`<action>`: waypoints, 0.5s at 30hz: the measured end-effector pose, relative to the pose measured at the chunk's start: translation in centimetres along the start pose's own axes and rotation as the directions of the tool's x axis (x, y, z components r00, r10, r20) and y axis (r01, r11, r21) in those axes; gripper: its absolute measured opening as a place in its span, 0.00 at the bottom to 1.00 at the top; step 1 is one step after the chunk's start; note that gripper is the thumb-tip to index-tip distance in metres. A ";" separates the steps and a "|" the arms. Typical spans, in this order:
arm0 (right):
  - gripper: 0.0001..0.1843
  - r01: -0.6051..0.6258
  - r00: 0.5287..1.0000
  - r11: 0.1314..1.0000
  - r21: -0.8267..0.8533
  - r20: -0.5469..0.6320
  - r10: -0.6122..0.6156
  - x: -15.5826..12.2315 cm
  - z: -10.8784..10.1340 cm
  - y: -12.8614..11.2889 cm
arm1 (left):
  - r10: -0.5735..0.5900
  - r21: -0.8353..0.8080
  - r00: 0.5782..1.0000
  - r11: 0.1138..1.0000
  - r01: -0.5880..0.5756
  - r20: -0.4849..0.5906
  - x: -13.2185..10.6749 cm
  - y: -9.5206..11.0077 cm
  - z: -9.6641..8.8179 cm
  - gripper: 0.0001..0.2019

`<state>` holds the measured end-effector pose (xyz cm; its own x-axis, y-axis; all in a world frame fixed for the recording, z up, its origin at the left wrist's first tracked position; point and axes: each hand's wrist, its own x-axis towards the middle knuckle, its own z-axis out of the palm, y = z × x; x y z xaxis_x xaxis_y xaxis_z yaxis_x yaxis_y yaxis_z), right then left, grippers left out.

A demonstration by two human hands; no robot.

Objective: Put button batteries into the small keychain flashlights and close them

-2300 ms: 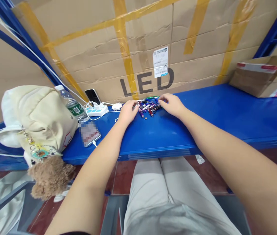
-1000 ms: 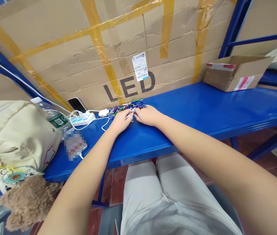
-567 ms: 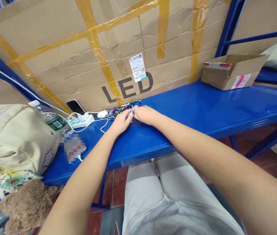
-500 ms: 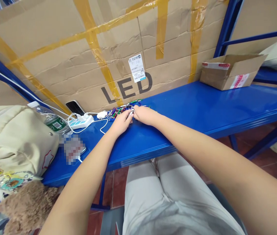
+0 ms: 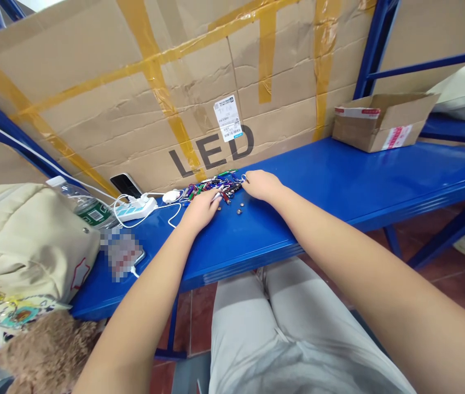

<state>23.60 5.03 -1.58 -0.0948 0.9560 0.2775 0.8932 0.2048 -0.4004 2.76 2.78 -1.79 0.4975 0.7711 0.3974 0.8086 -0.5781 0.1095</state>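
A heap of small, slim coloured pieces (image 5: 205, 187) in blue, red, green and black, some with metal rings, lies against the cardboard. At its near edge, my left hand (image 5: 202, 209) is closed, with a small silvery piece (image 5: 216, 196) between thumb and fingers. My right hand (image 5: 262, 185) is closed at the heap's right end, a thin metal ring (image 5: 244, 178) showing at its fingertips; whatever else it grips is hidden. Between the hands, a few tiny brownish metal bits (image 5: 239, 211) lie on the blue tabletop (image 5: 257, 232).
To the left are a white power strip (image 5: 136, 209) with cables, a phone (image 5: 126, 185) leaning on the cardboard, a water bottle (image 5: 95, 212) and a cream bag (image 5: 23, 235). An open cardboard box (image 5: 380, 123) stands at the right. A large taped cardboard sheet (image 5: 216, 71) backs the table.
My hands were together over the near edge of the heap; now the right has moved away to the right. The tiny metal bits between them have come into view.
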 end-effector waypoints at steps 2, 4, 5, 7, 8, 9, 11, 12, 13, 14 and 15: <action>0.17 -0.084 0.995 0.994 -0.065 0.038 0.087 -0.2 -0.4 0.2 | -0.021 -0.033 1.000 0.999 0.021 -0.004 -0.1 -0.3 -0.2 0.16; 0.17 -0.160 0.984 0.982 -0.104 0.067 0.167 -0.3 -0.8 0.4 | -0.032 -0.067 0.999 0.997 0.033 0.001 -0.2 -0.5 -0.3 0.15; 0.17 -0.195 0.976 0.973 -0.120 0.078 0.205 -0.2 -1.0 0.5 | -0.036 -0.082 0.999 0.996 0.037 0.005 -0.2 -0.5 -0.3 0.14; 0.15 -0.257 0.959 0.957 -0.135 0.088 0.270 -0.2 -1.2 0.7 | -0.040 -0.103 0.999 0.994 0.042 0.017 -0.2 -0.6 -0.3 0.13; 0.14 -0.284 0.951 0.950 -0.131 0.089 0.297 -0.2 -1.3 0.8 | -0.041 -0.110 0.999 0.993 0.044 0.026 -0.2 -0.5 -0.3 0.13; 0.13 -0.305 0.944 0.944 -0.124 0.089 0.317 -0.2 -1.3 0.9 | -0.043 -0.116 0.998 0.992 0.047 0.037 -0.3 -0.5 -0.4 0.13; 0.13 -0.315 0.944 0.941 -0.120 0.065 0.324 -0.2 -1.2 1.1 | -0.044 -0.130 0.998 0.990 0.051 0.055 -0.3 -0.5 -0.4 0.13; 0.14 -0.287 0.956 0.950 -0.123 0.031 0.293 -0.2 -1.2 1.1 | -0.041 -0.136 0.997 0.989 0.049 0.057 -0.3 -0.5 -0.4 0.12; 0.15 -0.231 0.973 0.965 -0.123 -0.015 0.231 -0.3 -1.1 1.1 | -0.037 -0.142 0.998 0.989 0.045 0.055 -0.3 -0.6 -0.3 0.12; 0.14 -0.146 0.988 0.982 -0.116 -0.059 0.140 -0.3 -1.1 1.0 | -0.032 -0.148 0.998 0.988 0.039 0.050 -0.3 -0.6 -0.3 0.12; 0.13 -0.039 0.996 0.994 -0.098 -0.086 0.031 -0.4 -1.0 0.8 | -0.025 -0.155 0.999 0.987 0.031 0.045 -0.3 -0.7 -0.3 0.12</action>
<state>24.79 4.59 -1.14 -0.0288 0.9402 0.3393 0.9350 0.1453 -0.3235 2.00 2.87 -1.67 0.4908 0.7963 0.3536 0.7652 -0.5881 0.2621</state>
